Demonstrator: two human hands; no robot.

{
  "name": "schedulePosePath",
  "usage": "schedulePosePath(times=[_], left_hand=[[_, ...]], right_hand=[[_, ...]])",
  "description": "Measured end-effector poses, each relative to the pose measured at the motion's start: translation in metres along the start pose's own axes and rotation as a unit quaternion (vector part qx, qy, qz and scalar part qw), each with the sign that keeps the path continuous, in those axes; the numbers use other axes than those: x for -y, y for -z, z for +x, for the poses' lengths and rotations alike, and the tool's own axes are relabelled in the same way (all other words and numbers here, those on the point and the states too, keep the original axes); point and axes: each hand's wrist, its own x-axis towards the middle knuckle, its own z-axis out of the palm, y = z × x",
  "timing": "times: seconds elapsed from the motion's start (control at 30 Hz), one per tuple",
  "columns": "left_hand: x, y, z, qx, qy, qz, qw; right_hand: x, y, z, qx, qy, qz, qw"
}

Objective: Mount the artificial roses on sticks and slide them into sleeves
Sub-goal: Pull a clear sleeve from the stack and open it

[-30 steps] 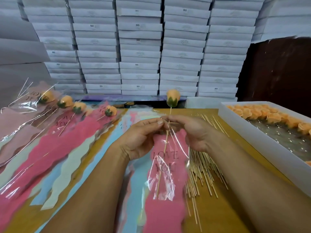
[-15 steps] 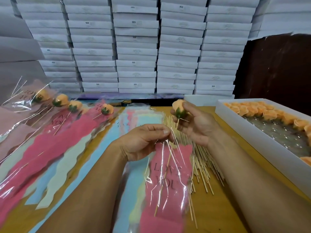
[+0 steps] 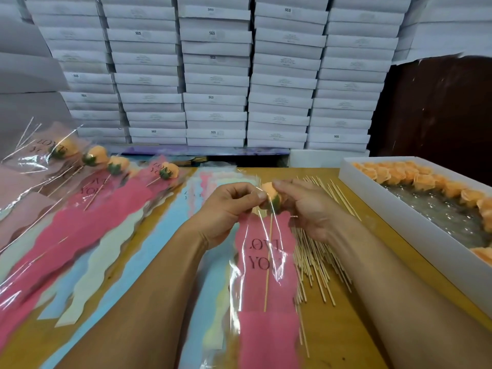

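Orange rose (image 3: 269, 194) on stick (image 3: 268, 265) inside pink sleeve (image 3: 266, 278).

Stacks of flat white cardboard boxes (image 3: 215, 75) fill the background in several columns, some with small "SGS" marks on their edges. To the far left, larger pale grey sheets or box flaps (image 3: 24, 62) lean at an angle. At the right, a dark brown panel (image 3: 439, 107) stands behind the wooden tabletop (image 3: 372, 262).

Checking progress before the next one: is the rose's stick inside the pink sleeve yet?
In. The stick runs down behind the clear film of the pink sleeve; the rose sits at its mouth.
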Motion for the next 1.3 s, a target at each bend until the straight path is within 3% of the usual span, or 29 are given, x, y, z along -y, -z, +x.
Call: schedulePosePath(times=[0.2, 0.33, 0.57, 0.67, 0.87, 1.0, 1.17, 1.3], left_hand=[[0.003, -0.004, 0.003, -0.056, -0.044, 0.039, 0.997], [0.002, -0.01, 0.003, -0.065, -0.049, 0.028, 0.996], [0.002, -0.01, 0.003, -0.071, -0.065, 0.018, 0.995], [-0.001, -0.004, 0.006, -0.12, -0.073, 0.031, 0.99], [-0.014, 0.011, 0.015, -0.238, -0.073, 0.034, 0.968], [-0.016, 0.017, 0.025, -0.303, -0.059, 0.095, 0.946], [-0.021, 0.016, 0.033, -0.271, 0.014, 0.224, 0.936], [-0.047, 0.021, 0.023, -0.225, 0.12, 0.381, 0.889]], right_hand=[[-0.002, -0.004, 0.001, -0.01, -0.007, -0.063, 0.998], [-0.001, -0.009, 0.0, -0.005, -0.007, -0.041, 0.999], [-0.004, -0.008, -0.007, 0.114, -0.018, -0.045, 0.992], [-0.005, -0.002, -0.011, 0.111, -0.026, 0.004, 0.993], [-0.001, 0.002, -0.022, 0.242, -0.099, -0.07, 0.963], [-0.007, -0.008, -0.023, 0.258, -0.121, -0.058, 0.957], [-0.009, -0.011, -0.022, 0.224, -0.13, -0.048, 0.965], [-0.007, -0.01, -0.019, 0.14, -0.099, 0.022, 0.985]])
